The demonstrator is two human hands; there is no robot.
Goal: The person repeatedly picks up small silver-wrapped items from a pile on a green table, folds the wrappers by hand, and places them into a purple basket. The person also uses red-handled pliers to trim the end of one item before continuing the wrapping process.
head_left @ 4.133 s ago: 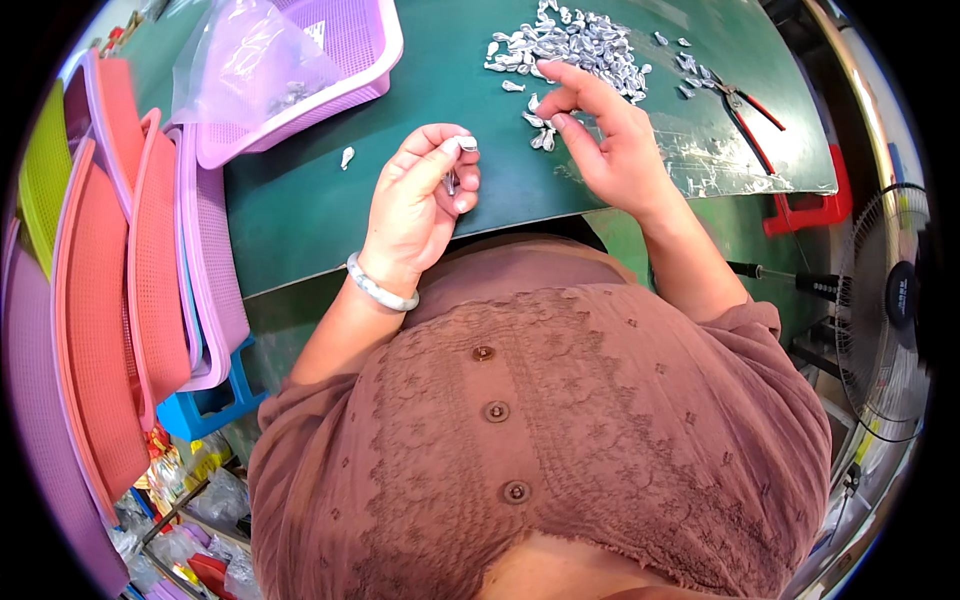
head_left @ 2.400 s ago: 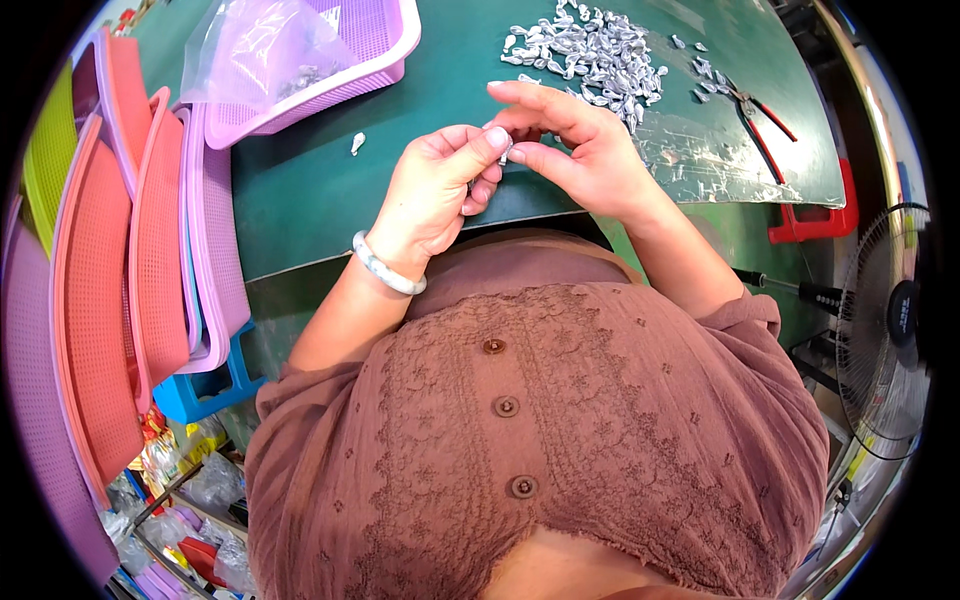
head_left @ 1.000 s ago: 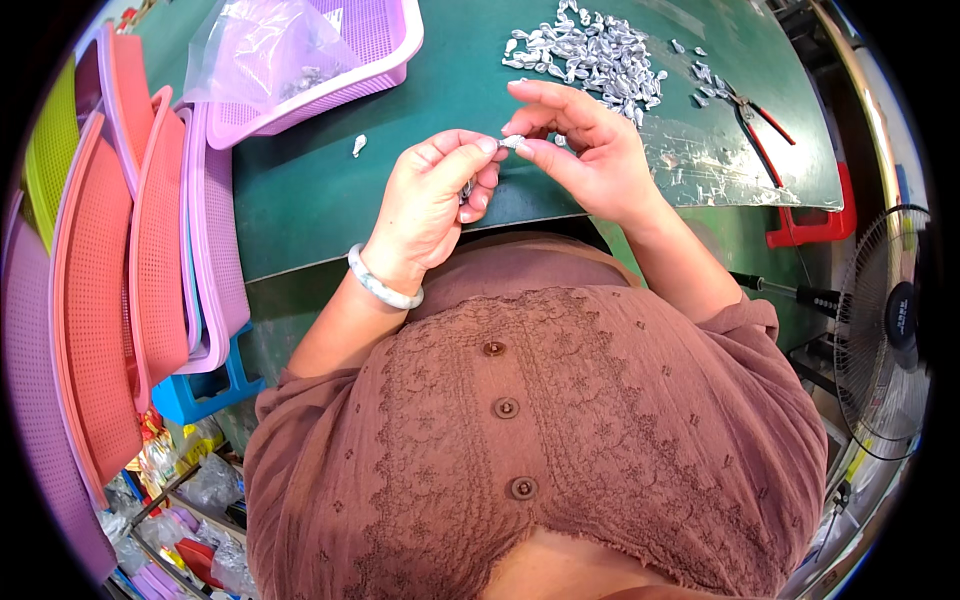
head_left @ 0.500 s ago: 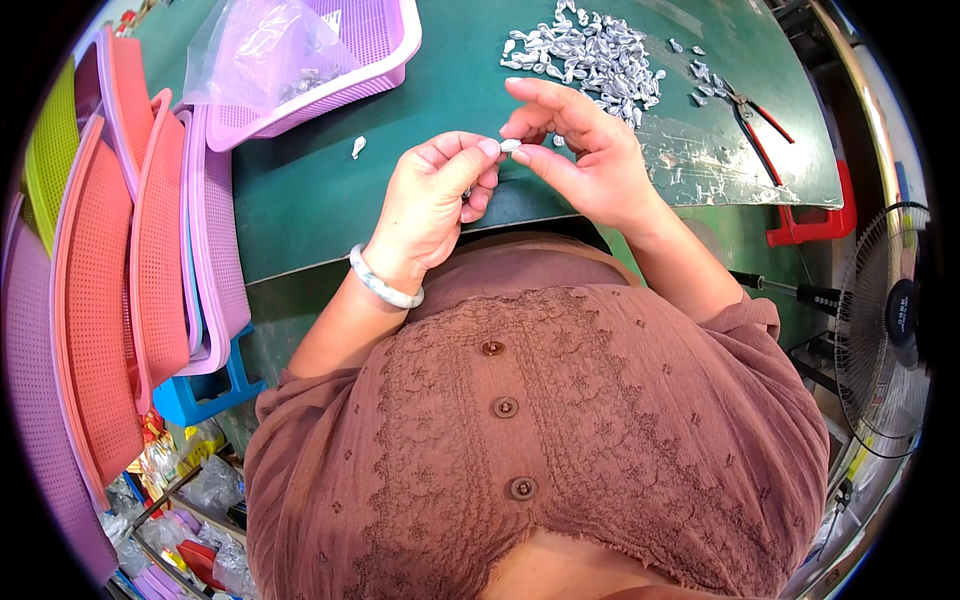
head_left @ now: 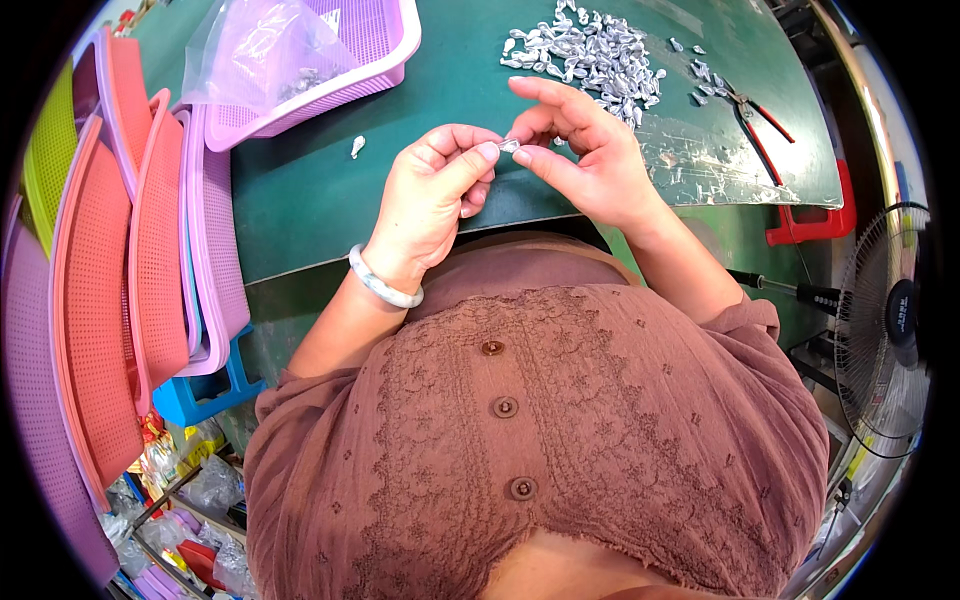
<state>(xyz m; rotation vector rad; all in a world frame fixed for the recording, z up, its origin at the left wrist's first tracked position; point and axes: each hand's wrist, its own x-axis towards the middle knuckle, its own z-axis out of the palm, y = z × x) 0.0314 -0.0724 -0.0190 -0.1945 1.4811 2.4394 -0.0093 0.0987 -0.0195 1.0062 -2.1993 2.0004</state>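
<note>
Holding one small silver piece (head_left: 509,146) up in front of the body, over the near part of the green worktop (head_left: 455,75). Pinching its left end tight between thumb and finger of the left hand (head_left: 428,190), with the other fingers curled in. Pinching its right end with thumb and finger of the right hand (head_left: 600,155), with other fingers lifted and spread. Keeping its long side almost flat across, running from one thumb to the other. Cannot tell which way its thin end points, with fingertips over both ends. Wearing a pale bangle (head_left: 380,286) on the left wrist. See a big heap of silver pieces (head_left: 620,60) past the right hand, pointing all ways, and red-handled pliers (head_left: 745,108) farther right. See a lone piece (head_left: 358,147) on the left, long side toward the near edge, near a purple basket (head_left: 340,100) with a clear bag (head_left: 270,55).
</note>
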